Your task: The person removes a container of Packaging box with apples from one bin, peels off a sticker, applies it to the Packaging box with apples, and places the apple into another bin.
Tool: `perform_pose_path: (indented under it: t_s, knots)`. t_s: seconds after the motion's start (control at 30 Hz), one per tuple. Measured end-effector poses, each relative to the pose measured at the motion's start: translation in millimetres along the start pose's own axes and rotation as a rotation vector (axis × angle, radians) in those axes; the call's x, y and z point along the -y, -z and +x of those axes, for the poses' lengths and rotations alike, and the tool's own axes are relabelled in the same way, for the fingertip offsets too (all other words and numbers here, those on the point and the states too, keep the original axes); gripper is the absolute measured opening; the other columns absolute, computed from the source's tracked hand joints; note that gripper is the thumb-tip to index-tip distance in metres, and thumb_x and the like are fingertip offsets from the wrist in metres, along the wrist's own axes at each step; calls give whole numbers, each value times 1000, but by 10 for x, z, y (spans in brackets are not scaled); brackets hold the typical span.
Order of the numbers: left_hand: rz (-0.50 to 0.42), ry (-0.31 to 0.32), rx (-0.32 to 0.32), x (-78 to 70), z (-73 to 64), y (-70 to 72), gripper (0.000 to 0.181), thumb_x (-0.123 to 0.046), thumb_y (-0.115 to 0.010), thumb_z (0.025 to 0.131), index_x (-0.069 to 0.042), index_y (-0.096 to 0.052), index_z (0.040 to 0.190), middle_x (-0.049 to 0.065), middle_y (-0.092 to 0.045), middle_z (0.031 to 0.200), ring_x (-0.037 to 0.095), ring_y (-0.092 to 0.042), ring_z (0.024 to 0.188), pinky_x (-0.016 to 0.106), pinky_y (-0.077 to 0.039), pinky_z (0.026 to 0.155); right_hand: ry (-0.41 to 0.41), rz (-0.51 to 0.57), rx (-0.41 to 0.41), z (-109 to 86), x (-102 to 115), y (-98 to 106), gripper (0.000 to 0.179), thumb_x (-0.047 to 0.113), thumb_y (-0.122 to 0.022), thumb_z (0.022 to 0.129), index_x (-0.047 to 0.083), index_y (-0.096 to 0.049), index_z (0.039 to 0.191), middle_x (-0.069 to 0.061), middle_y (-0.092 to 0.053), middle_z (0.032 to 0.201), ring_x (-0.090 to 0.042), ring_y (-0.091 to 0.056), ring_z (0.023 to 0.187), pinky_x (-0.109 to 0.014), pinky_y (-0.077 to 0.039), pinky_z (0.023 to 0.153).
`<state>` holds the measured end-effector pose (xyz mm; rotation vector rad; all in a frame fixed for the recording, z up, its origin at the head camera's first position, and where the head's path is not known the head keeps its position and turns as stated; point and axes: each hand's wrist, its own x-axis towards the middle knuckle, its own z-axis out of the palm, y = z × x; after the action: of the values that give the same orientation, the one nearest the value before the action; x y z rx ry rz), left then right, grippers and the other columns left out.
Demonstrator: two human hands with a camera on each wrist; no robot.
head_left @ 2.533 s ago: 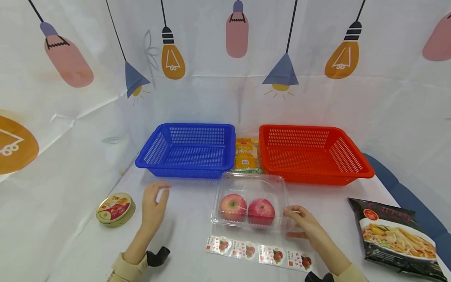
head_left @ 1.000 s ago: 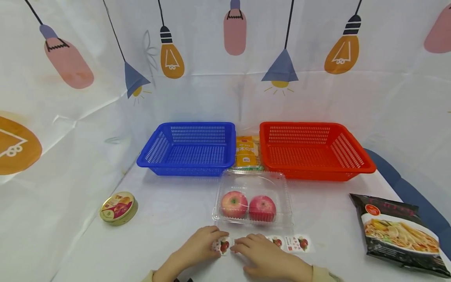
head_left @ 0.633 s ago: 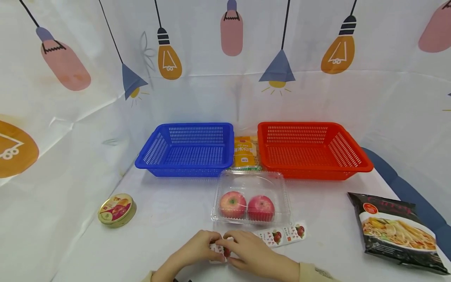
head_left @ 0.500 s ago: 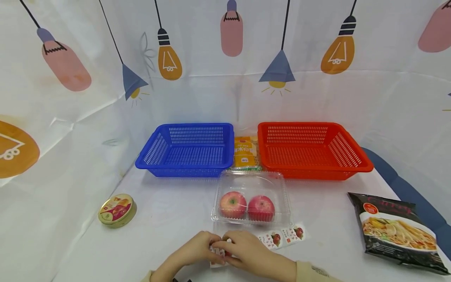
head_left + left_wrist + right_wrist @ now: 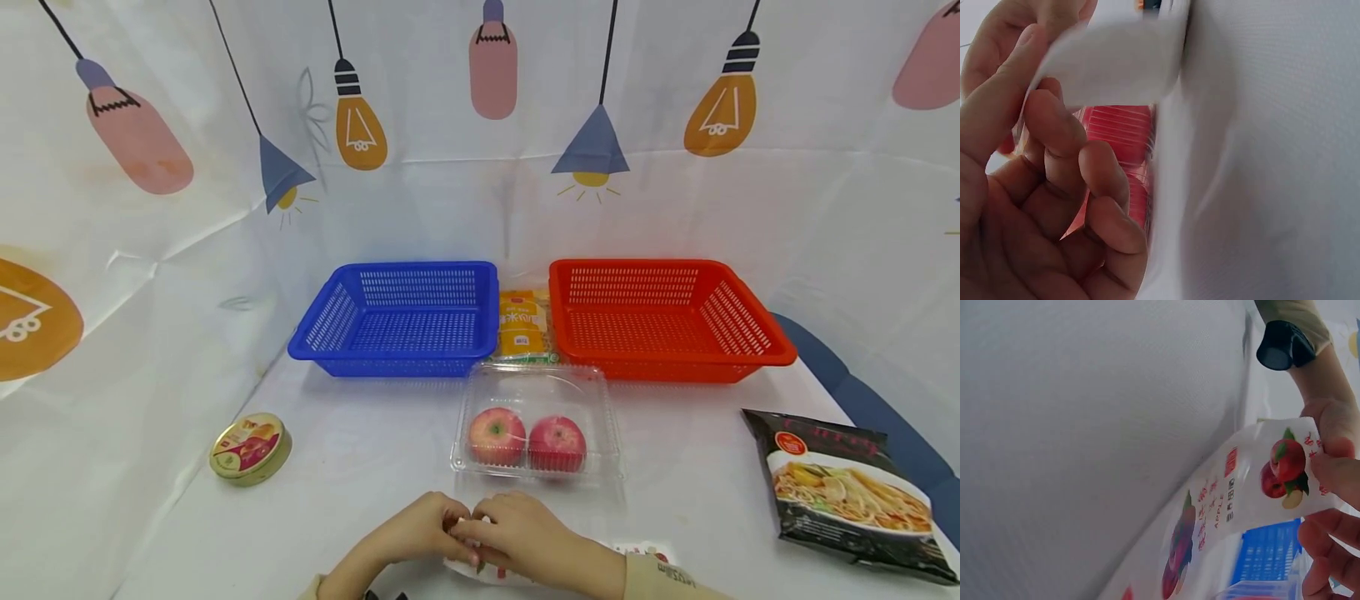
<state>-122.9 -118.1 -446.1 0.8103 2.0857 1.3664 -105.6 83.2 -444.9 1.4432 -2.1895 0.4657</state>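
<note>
In the head view my left hand (image 5: 420, 533) and right hand (image 5: 528, 537) meet at the table's front, fingertips together. Between them they pinch the end of a strip of white stickers (image 5: 1254, 481) printed with red apples. In the right wrist view the strip bends up from the table to the fingers. The left wrist view shows its blank white back (image 5: 1110, 65) beside my left thumb and fingers. Just beyond the hands lies a clear plastic clamshell box (image 5: 536, 385); a paler apple (image 5: 497, 437) and a redder apple (image 5: 557, 444) sit inside.
A blue basket (image 5: 397, 367) and a red basket (image 5: 667, 369) stand at the back, a yellow food packet (image 5: 522, 325) between them. On the left is a round tin (image 5: 250, 448). A black noodle bag (image 5: 851, 496) lies at the right.
Both hands have come in from the sides of the box to the sticker strip and pinched its left end. The strip's right end has since swung toward the front edge.
</note>
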Motion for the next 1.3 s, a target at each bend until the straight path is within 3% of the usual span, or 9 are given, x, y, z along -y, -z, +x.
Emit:
perform_pose_path:
  t_s: [0.23, 0.37, 0.5, 0.63, 0.73, 0.87, 1.1, 1.2, 1.3]
  knots:
    - [-9, -13, 10, 4, -23, 44, 21, -19, -72, 79, 0, -65, 75, -4, -58, 60, -5, -42, 54, 12, -32, 48, 3, 40, -76, -2, -42, -44, 21, 18, -70, 78, 20, -61, 97, 8, -59, 87, -2, -54, 75, -10, -42, 69]
    - [-86, -17, 46, 30, -58, 100, 18, -14, -65, 84, 4, -67, 85, 13, -68, 76, -3, -52, 64, 14, -41, 58, 53, -5, -138, -8, -81, -37, 24, 19, -72, 77, 21, -64, 99, 7, -58, 89, -4, -54, 75, -8, -41, 67]
    - [-165, 7, 58, 34, -73, 131, 20, -10, -63, 84, 9, -65, 90, 15, -67, 80, 0, -54, 67, 16, -42, 62, 80, -22, -157, -5, -95, -23, 32, 20, -76, 73, 18, -66, 104, 7, -59, 89, -4, -55, 77, -9, -42, 69]
    - [-205, 20, 54, 39, -70, 123, 20, -8, -63, 83, 12, -62, 88, 16, -66, 77, 1, -53, 66, 16, -41, 61, 58, -26, -135, 2, -86, -23, 34, 20, -78, 69, 16, -66, 100, 7, -59, 88, -4, -56, 78, -11, -44, 70]
    - [-223, 13, 63, 52, -73, 106, 19, -4, -63, 81, 14, -58, 85, 26, -64, 77, 1, -55, 67, 16, -42, 62, 8, 25, -92, 4, -67, -18, 32, 21, -79, 69, 16, -64, 97, 8, -58, 87, -4, -56, 79, -12, -44, 71]
    - [-225, -8, 80, 58, -77, 85, 21, -4, -64, 80, 15, -55, 82, 37, -57, 76, 0, -55, 65, 15, -41, 60, -91, 133, -18, 15, -40, 10, 27, 24, -78, 72, 17, -62, 93, 10, -56, 87, -1, -54, 81, -9, -42, 73]
    - [-229, -19, 86, 51, -71, 62, 24, -6, -67, 79, 15, -55, 80, 39, -52, 74, -2, -51, 63, 13, -39, 59, -289, 245, 115, 49, -6, 43, 14, 28, -69, 81, 19, -60, 86, 12, -53, 83, 3, -50, 78, -8, -39, 67]
    - [-222, -22, 84, 54, -71, 72, 24, -6, -67, 80, 15, -56, 80, 37, -53, 73, -2, -51, 62, 13, -39, 58, -261, 246, 92, 46, -11, 38, 13, 24, -71, 78, 19, -60, 82, 12, -50, 80, 3, -48, 76, -6, -37, 67]
    - [-222, -32, 103, 55, -76, 95, 24, -8, -64, 84, 16, -58, 84, 36, -55, 77, -2, -52, 66, 14, -41, 60, -148, 210, 23, 31, -30, 24, 13, 21, -73, 76, 19, -61, 81, 11, -49, 79, 2, -47, 75, -4, -36, 69]
